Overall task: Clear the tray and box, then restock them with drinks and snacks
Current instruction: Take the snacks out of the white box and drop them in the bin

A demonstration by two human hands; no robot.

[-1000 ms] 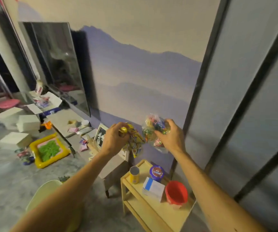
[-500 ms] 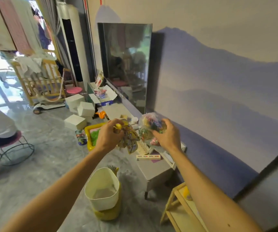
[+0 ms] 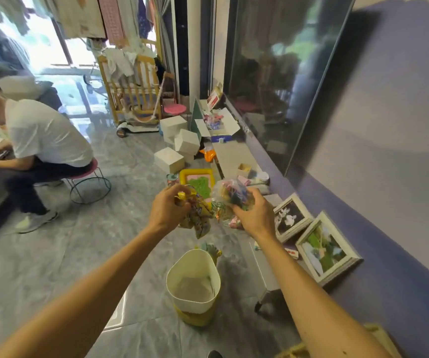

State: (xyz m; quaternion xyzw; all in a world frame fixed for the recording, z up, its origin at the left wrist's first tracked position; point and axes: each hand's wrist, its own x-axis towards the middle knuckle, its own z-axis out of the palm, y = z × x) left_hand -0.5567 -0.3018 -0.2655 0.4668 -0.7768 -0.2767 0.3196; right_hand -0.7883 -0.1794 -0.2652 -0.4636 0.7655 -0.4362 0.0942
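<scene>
Head view: left hand (image 3: pixel 166 209) closed around a bunch of yellow snack packets (image 3: pixel 197 215), right hand (image 3: pixel 253 215) closed around a clear bag of mixed sweets (image 3: pixel 230 196), both held out at chest height above the floor, almost touching each other. Directly below and a little nearer, a cream bin (image 3: pixel 194 282) with yellow base, mouth open, seemingly the drop point for cleared goods. No tray or box clearly in sight, only a wooden corner at lower right.

Likely trouble: loose packets dangling from the left grip, apt to slip and land beside the bin rather than in it; thin bag liable to tear if squeezed.

Open floor to the left and ahead; to the right, a low grey surface (image 3: pixel 265 270) edge and two leaning picture frames (image 3: pixel 324 248) crowding the bin; seated person (image 3: pixel 45 135) well apart
</scene>
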